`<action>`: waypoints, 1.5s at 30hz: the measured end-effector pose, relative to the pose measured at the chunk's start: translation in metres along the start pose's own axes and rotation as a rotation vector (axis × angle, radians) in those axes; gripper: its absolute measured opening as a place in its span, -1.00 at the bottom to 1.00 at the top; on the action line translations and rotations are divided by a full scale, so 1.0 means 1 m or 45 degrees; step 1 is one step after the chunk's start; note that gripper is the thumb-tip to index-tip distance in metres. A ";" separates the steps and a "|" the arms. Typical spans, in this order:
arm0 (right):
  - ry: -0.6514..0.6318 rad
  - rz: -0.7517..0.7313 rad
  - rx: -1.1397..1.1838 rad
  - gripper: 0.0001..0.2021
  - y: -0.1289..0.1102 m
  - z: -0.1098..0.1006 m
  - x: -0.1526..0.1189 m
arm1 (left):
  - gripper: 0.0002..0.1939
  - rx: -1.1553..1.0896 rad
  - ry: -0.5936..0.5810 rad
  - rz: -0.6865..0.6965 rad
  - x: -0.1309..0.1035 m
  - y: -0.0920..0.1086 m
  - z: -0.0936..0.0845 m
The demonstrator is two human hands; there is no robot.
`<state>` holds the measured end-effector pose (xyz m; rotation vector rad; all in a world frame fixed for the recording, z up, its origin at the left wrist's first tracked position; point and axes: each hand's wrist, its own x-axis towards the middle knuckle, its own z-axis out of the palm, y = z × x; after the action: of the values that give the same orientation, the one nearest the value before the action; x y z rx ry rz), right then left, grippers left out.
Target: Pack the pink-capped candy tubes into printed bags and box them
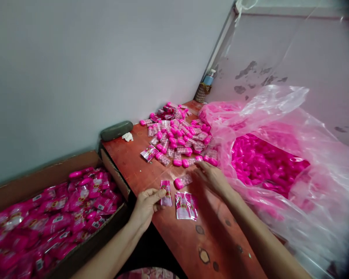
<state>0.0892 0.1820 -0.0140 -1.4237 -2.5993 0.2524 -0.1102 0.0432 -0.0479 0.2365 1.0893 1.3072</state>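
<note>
My left hand pinches a small printed pink packet between thumb and fingers, above the near edge of the table. On the tabletop, to the right of that hand, lie more flat pink packets, one overlapping another. Just above them rests a single clear container with a pink cap, pale beads visible inside. My right hand reaches over the table beside the front of a heap of similar containers. Its fingers are stretched out, a little blurred, and nothing shows between them.
A cardboard box full of filled pink packets stands at the left. A large clear plastic bag of pink pieces fills the right side. On the red table are a dark green case, crumpled white tissue and a bottle.
</note>
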 end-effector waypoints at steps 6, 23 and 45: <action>-0.155 -0.484 -0.077 -0.74 -0.020 0.004 -0.006 | -0.84 -0.228 0.037 -0.012 -0.011 -0.004 -0.001; 0.014 0.689 1.617 -0.71 -0.128 0.035 -0.131 | -0.82 -0.597 0.101 -0.032 -0.024 -0.020 0.029; 0.197 0.583 1.736 -0.76 -0.122 0.049 -0.134 | -0.73 0.062 -0.362 0.059 -0.038 -0.024 0.039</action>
<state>0.0499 0.0005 -0.0424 -1.2470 -1.2481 1.4907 -0.0607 0.0198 -0.0250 0.4720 0.8786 1.2453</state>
